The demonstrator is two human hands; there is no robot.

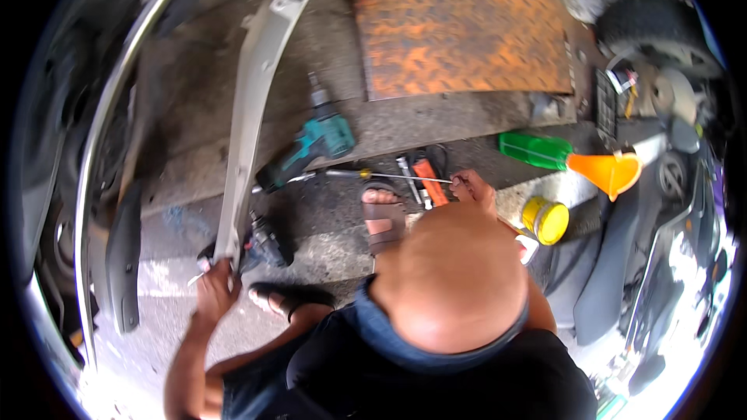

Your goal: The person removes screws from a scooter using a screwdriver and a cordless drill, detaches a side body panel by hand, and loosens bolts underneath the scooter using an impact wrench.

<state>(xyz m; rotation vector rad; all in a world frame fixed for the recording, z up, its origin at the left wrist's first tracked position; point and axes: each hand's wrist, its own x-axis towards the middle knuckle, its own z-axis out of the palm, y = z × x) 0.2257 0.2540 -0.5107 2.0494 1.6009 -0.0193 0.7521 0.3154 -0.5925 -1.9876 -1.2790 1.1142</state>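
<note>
so the piece being worked on is a long grey strip (253, 93), slightly curved, running from the top edge of the frame down to left of centre; the left hand (218, 292) is closed around its lower end, with something thin and pale poking out beside it that's too blurry to name; the right hand (473, 189), right of centre, looks pinched on the end of a thin metal rod (412, 178), probably a screwdriver shaft since it lines up with a yellow and dark handle (354, 174)

my read is one hand's steadying the strip while the other sorts out a tool; next move imo calls for a firm left grip and turning that rod so the handle ends up in the palm

room-wise it's tight; the teal drill (319, 144) sits just right of the strip, a dark drill (268, 241) is near its lower end, and a sandalled foot (381, 214) is right by the rod; the bare knee (447, 280) fills the lower middle, so the right arm has to come around it; over on the right, the yellow tub (546, 220) and the green bottle (533, 150) with its orange funnel (607, 173) would be easy to knock; the rusty orange plate (467, 23) has a hard edge across the upper middle; the widest gap seems to be upper left, between strip and silver tube (117, 93)
</note>
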